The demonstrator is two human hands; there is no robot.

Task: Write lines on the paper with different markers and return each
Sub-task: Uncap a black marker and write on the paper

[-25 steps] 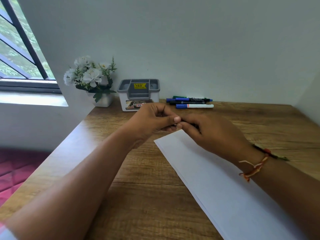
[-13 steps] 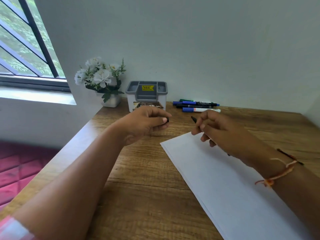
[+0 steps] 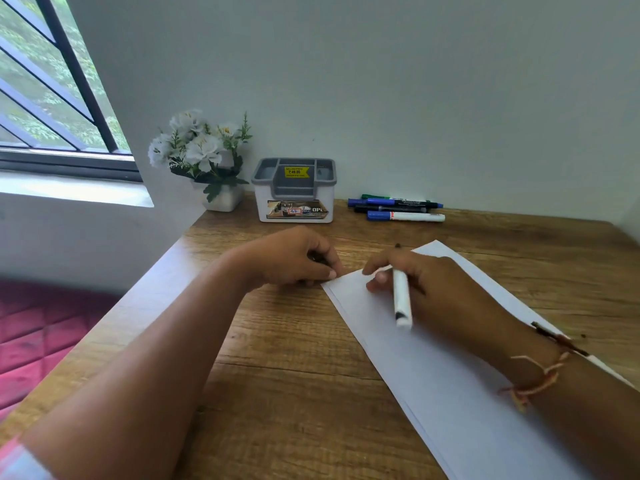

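Observation:
A white sheet of paper [image 3: 446, 368] lies slanted on the wooden desk [image 3: 294, 341]. My right hand [image 3: 433, 289] holds a white marker [image 3: 401, 296] over the paper's far corner, its dark tip pointing away from me. My left hand [image 3: 294, 258] rests on the desk at the paper's left corner, fingers curled around a small dark cap that is mostly hidden. Several more markers [image 3: 398, 207], blue, green and black, lie in a row near the wall.
A grey and white pen holder [image 3: 294, 190] stands at the back of the desk, with a white flower pot [image 3: 207, 161] to its left. A window [image 3: 52, 98] is on the left. The desk's left edge drops to a red mat [image 3: 41, 334].
Both hands came down from mid-air to the paper. The right hand turned the uncapped marker into a writing grip; the left hand, holding the cap, settled at the paper's corner.

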